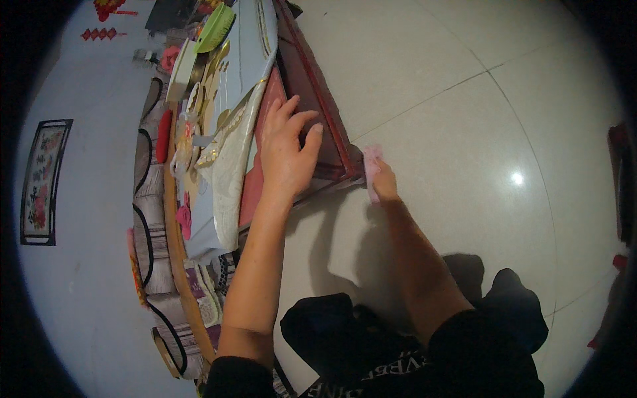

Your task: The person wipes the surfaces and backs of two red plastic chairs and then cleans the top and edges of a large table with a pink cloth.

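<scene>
My right hand (385, 181) grips a pink cloth (372, 159) against or just beside the low corner of a dark red table (312, 112), close to the floor. My left hand (291, 144) is spread over the table's upper edge and holds nothing. Whether its palm rests on the red top (251, 199) cannot be made out. A white-and-gold tablecloth (226, 194) is folded back from that part of the top.
On the covered tabletop are a green plastic basket (215, 29), a white box (181, 72), a plastic bag (185, 142) and a pink item (184, 216). A cushioned sofa (161, 248) stands beyond the table. Glossy floor tiles (448, 149) spread to the right.
</scene>
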Motion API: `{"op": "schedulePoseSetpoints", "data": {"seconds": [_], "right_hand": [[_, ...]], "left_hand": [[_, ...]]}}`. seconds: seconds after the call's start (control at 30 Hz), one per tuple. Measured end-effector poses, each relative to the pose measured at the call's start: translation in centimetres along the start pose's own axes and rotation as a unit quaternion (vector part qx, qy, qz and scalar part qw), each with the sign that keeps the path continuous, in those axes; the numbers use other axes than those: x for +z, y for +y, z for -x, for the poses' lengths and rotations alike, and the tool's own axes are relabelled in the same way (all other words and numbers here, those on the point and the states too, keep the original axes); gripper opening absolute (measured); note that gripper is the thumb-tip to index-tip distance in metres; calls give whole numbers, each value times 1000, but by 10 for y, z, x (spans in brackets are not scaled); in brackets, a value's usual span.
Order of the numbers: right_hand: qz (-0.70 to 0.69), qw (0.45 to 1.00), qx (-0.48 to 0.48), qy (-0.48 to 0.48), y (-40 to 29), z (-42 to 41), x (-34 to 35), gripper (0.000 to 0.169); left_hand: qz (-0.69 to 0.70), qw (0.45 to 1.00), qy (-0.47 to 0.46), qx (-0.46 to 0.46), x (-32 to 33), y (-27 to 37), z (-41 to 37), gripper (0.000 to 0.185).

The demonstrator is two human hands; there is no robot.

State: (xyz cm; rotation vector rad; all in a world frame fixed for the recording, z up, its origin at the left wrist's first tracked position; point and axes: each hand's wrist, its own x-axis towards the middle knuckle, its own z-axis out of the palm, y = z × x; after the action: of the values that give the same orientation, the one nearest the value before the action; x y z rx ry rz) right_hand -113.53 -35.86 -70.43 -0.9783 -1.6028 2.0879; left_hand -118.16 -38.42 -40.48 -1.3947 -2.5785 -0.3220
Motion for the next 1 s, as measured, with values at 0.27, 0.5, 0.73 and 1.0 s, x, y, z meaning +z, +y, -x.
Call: {"op": "schedulePoseSetpoints", "data": {"seconds": [0.27, 0.5, 0.73, 1.0], "right_hand": [[51, 998, -24, 14, -15, -12, 7, 38], [-128, 991, 28, -29, -68, -10, -17, 34], [-483, 871, 50, -76, -143, 22, -36, 26], [-291, 917, -262, -80, -257, 85, -33, 31]], "left_hand": [[21, 1000, 9, -3, 2, 5, -1, 25], [45, 997, 69, 11, 8, -4, -5, 23], [75, 984, 161, -4, 14, -12, 0, 37], [494, 821, 225, -177, -10, 25, 126, 37]]}}
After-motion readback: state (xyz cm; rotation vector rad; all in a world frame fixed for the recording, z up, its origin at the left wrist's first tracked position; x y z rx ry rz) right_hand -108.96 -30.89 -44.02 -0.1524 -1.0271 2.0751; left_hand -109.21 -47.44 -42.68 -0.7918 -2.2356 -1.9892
